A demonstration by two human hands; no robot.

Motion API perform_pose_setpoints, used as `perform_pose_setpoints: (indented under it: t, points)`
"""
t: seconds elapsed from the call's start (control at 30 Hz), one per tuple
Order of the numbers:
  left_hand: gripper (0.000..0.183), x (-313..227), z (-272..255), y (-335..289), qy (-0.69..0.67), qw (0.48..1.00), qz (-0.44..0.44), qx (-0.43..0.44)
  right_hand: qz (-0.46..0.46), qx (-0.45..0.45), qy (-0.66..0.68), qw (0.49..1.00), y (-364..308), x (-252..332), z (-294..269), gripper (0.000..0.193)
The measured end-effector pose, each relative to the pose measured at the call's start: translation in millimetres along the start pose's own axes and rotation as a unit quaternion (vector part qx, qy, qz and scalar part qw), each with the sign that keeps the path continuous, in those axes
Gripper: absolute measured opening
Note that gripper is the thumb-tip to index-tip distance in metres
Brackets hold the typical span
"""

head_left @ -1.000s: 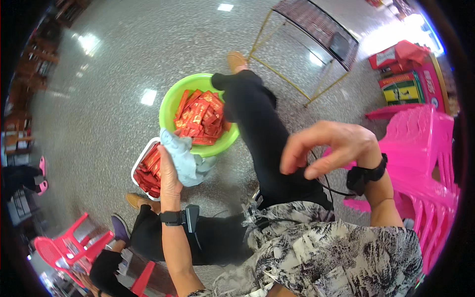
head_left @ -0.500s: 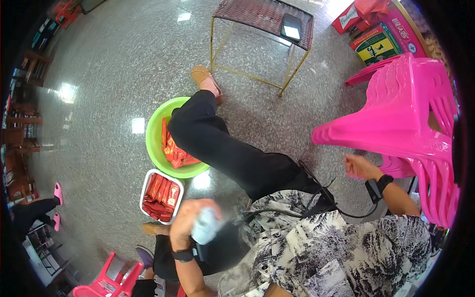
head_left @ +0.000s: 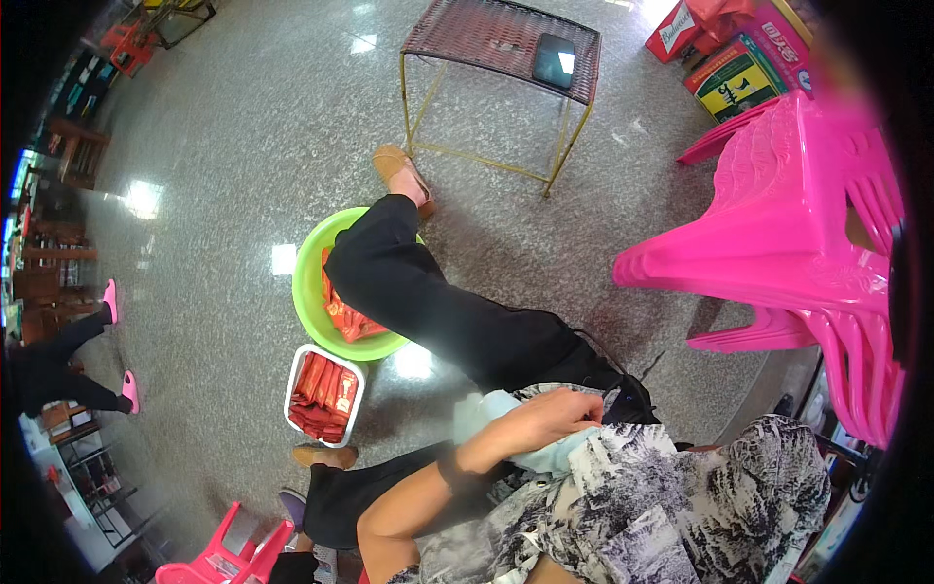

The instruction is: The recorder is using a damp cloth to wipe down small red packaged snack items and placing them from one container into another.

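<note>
My left hand is over my lap at the hem of my patterned shirt, fingers curled. A pale blue cloth shows under and beside it, bunched in the grip; part of it is hidden by the hand. My right hand is out of sight, and only the sleeve on that side shows. Left of my black-trousered legs stands a white basket of red packets. Behind it, a green basin holds more red packets, partly covered by my knee.
A woven-top stool with a phone on it stands ahead. Pink stacked chairs rise at the right, with cartons behind them. A small pink chair is at the lower left. Another person's legs show far left.
My left hand has moved right with the pale blue cloth, from beside the white basket to my lap. My right hand has left the view. The other person's feet have moved apart.
</note>
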State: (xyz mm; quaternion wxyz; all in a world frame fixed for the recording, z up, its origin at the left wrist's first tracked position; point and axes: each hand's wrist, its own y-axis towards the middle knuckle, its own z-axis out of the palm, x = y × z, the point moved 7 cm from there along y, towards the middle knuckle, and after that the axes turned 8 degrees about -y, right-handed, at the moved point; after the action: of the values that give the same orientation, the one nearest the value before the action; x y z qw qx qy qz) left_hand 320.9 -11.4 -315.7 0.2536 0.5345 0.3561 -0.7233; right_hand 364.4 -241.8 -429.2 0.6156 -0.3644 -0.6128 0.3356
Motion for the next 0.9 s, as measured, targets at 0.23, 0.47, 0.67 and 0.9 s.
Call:
perform_pose_setpoints:
  t: [0.23,0.47,0.67,0.9]
  points:
    - [0.025,-7,-2,11,0.091,0.992,-0.018,-0.089,0.012,-0.027,0.063,0.998,16,43,-22,0.045]
    - [0.011,-2,-3,6,0.14,0.987,-0.049,-0.055,0.029,-0.061,0.145,0.987,18,56,-29,0.045]
    - [0.01,-10,-1,4,0.196,0.979,-0.048,-0.013,0.045,-0.093,0.222,0.97,14,55,-35,0.046]
    - [0.017,-13,-19,-33,0.19,0.976,-0.067,-0.082,0.12,-0.099,0.346,0.925,-6,15,13,0.046]
